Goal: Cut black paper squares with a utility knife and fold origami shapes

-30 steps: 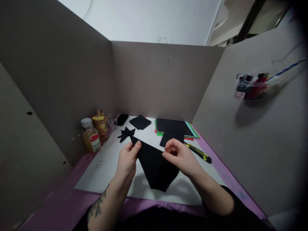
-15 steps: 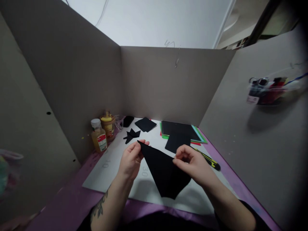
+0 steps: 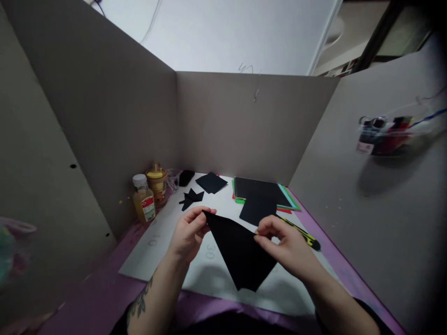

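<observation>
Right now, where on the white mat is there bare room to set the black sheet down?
Bare white cutting mat shows left of the left hand, up to the yellow-liquid bottle, and along the near edge under the folded black paper sheet held by the right hand. The far edge is crowded: small black paper cutout, black square, coloured paper stack, yellow-black utility knife.

Grey cardboard walls (image 3: 244, 125) box in three sides — a purple cloth (image 3: 104, 293) covers the table, white wall (image 3: 226, 32) behind, dim light
</observation>
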Tool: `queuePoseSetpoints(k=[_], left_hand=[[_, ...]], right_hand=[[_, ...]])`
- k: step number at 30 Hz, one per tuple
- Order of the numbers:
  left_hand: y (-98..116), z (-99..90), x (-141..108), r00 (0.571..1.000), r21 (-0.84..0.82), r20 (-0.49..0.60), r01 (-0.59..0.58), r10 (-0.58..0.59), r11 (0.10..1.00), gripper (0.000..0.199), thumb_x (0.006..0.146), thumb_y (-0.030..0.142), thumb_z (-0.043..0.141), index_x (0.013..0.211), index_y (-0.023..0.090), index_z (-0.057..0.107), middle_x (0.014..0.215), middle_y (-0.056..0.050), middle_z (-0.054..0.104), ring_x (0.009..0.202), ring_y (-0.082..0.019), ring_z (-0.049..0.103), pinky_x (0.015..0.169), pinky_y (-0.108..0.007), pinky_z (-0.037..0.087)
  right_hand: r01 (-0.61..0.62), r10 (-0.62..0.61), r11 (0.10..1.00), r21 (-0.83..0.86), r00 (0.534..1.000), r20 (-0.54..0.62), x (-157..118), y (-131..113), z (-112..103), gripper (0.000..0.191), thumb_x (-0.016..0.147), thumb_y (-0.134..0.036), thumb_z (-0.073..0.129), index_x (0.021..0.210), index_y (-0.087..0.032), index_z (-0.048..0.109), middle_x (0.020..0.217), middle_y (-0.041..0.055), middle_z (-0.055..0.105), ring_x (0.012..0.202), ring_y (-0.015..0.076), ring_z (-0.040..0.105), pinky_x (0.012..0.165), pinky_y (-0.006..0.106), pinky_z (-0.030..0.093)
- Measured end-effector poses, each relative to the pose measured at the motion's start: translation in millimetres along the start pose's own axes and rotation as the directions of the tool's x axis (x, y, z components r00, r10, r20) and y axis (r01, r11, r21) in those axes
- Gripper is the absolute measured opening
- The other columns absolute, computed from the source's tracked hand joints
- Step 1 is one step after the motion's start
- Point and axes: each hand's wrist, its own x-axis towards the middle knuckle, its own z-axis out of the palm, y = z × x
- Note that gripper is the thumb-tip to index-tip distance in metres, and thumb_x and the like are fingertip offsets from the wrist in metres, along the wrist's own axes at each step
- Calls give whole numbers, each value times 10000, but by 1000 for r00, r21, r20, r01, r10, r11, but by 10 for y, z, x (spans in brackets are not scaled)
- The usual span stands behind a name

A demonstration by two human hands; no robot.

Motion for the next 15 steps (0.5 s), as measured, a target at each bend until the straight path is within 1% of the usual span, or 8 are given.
queuePoseSetpoints(k=[4, 11, 15], left_hand=[[6, 3, 12, 1000, 45, 26, -9, 8, 999, 218, 631, 294, 788, 790, 164, 718, 854, -62, 685, 729, -137, 601, 640, -228, 492], [-32, 14, 22, 999, 70, 10, -36, 35, 997, 194, 655, 301, 770, 780, 163, 717, 838, -51, 670, 720, -129, 586, 653, -236, 494], [-52, 11, 19, 999, 84, -3, -40, 41, 996, 194, 655, 303, 766, 765, 152, 714, 814, -59, 665, 713, -136, 585, 658, -249, 500]], right_hand=[[19, -19, 1000, -24, 1000, -8, 19, 27, -16, 44, 762, -208, 566, 757, -210, 522, 696, -11, 584, 643, 129, 561, 580, 238, 450], [58, -70, 989, -133, 994, -86, 13, 18, -13, 31, 777, -229, 561, 755, -216, 542, 693, 2, 607, 645, 147, 579, 584, 255, 464], [89, -109, 980, -181, 988, -107, -1, 19, -14, 36, 780, -228, 555, 746, -222, 545, 688, -2, 609, 636, 144, 579, 596, 259, 469]])
